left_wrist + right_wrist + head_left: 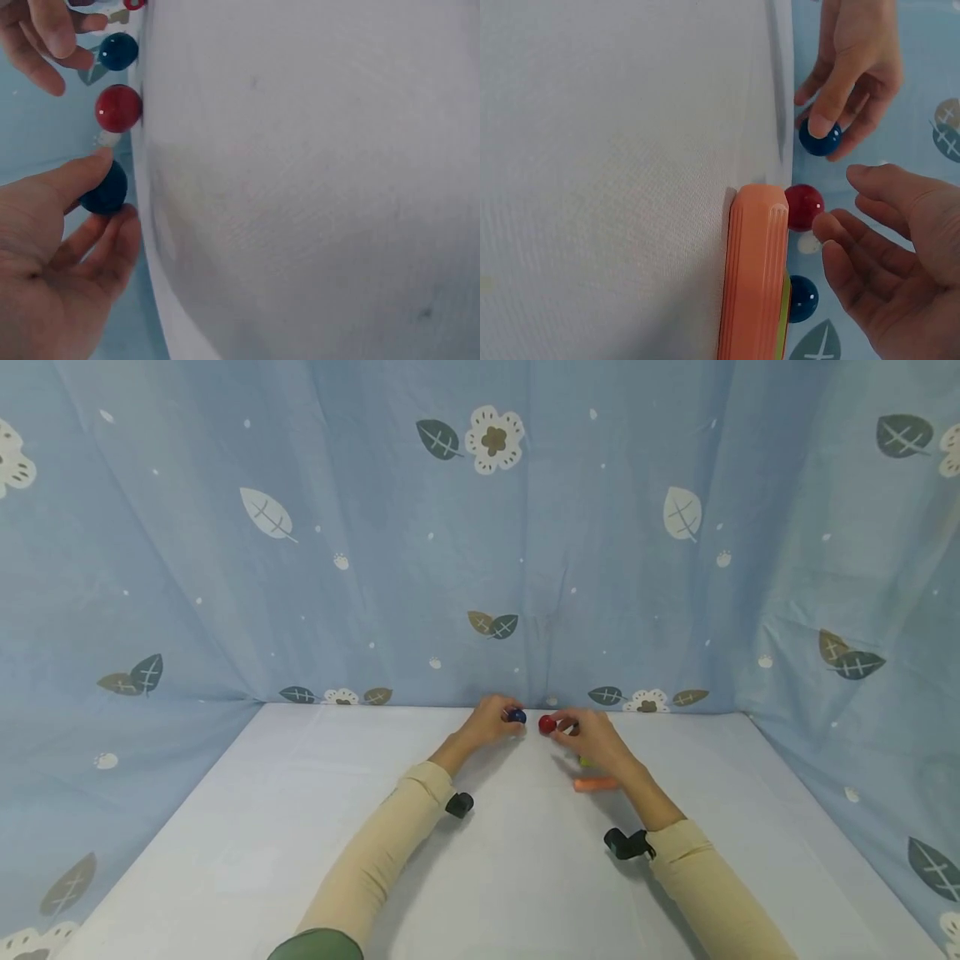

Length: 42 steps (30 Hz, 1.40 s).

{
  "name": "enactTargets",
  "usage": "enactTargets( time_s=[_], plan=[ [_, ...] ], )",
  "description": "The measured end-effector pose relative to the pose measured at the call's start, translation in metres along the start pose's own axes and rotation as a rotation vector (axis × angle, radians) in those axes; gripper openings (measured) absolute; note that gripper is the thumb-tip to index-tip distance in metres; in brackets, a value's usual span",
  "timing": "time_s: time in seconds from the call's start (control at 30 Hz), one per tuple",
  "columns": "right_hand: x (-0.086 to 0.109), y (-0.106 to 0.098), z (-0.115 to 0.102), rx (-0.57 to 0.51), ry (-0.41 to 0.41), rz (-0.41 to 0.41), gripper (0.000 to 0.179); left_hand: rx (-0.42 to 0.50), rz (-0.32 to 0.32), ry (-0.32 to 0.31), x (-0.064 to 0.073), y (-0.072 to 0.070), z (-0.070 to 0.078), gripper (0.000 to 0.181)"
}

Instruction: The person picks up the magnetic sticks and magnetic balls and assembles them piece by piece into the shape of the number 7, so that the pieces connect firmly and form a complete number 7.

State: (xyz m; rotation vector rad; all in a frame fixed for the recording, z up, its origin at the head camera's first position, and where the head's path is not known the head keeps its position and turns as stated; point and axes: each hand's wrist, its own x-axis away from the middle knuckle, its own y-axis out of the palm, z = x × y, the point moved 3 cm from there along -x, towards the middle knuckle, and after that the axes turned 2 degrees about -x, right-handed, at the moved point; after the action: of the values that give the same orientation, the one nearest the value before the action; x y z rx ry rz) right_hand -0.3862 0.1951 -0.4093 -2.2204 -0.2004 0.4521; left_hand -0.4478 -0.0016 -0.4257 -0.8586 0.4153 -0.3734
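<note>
My left hand (491,720) pinches a glossy blue ball (517,716) between thumb and fingers at the far edge of the white table. Just right of it sits a shiny red ball (547,724). My right hand (592,735) is beside that red ball; in the right wrist view its thumb and fingers (840,270) are spread apart, one fingertip close by the ball. A second blue ball (803,298) lies farther right, partly behind an orange ridged bar (754,277). The left wrist view also catches part of another red ball (133,4) at the top.
Nearer than the balls, the orange bar lies on the white table (525,877), with a yellow-green piece (586,761) behind it, partly hidden by my right hand. A blue patterned curtain (405,568) rises along the table's back and sides. Black cameras (460,805) project from both wrists.
</note>
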Motion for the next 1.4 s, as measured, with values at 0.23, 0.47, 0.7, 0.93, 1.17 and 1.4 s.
enactTargets(
  time_s=[0.23, 0.47, 0.7, 0.93, 1.17, 1.4],
  plan=[
    [0.000, -0.001, 0.000, -0.004, -0.017, 0.000, 0.033, 0.023, -0.019, 0.033, 0.003, -0.003, 0.002, 0.038],
    [0.003, -0.001, -0.002, -0.012, -0.002, -0.010, 0.033, 0.034, -0.036, 0.005, 0.013, -0.010, -0.001, 0.038],
    [0.006, 0.000, -0.006, -0.060, -0.026, -0.033, 0.036, 0.027, -0.036, 0.043, 0.025, -0.015, -0.008, 0.035],
    [0.012, 0.002, -0.010, -0.050, -0.007, -0.056, 0.035, 0.037, -0.060, 0.064, 0.038, -0.018, -0.013, 0.034],
    [0.015, 0.001, -0.013, -0.032, 0.011, -0.077, 0.033, 0.001, -0.100, 0.038, 0.054, -0.024, -0.012, 0.034],
    [0.021, 0.001, -0.018, -0.049, -0.007, -0.115, 0.031, 0.013, -0.144, 0.036, 0.067, -0.027, -0.009, 0.037]
  ],
)
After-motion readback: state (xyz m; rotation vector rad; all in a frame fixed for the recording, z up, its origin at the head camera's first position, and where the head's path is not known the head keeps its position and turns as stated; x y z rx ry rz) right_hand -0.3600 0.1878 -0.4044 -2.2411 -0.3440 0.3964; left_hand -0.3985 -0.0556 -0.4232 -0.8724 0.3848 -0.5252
